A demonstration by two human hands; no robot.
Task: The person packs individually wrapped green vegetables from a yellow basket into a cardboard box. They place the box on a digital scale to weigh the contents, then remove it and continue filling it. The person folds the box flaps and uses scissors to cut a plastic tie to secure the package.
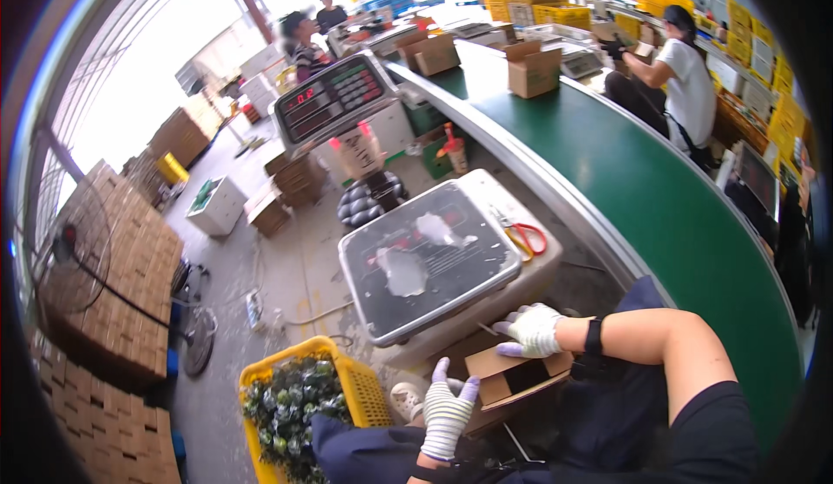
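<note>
Both of my hands wear striped knit gloves with pale purple fingertips. My right hand [530, 331] is over the far flaps of a cardboard box [514, 370] between my knees, its fingers spread; whether it grips a flap I cannot tell. Beside the box's left edge, my left hand [450, 409] has its thumb and fingers apart and holds nothing. The box's top is partly folded, with a dark gap in it. In front stands a platform scale [429, 256] with translucent scraps on its plate. Red-handled scissors [528, 239] lie at its right edge.
A yellow plastic crate [364, 386] of dark, wrapped produce stands to my left. At right runs a green conveyor belt [625, 178] carrying open cardboard boxes [533, 71]. A co-worker [690, 87] sits across it. Stacked cardboard [117, 276] and a fan [71, 263] stand at far left.
</note>
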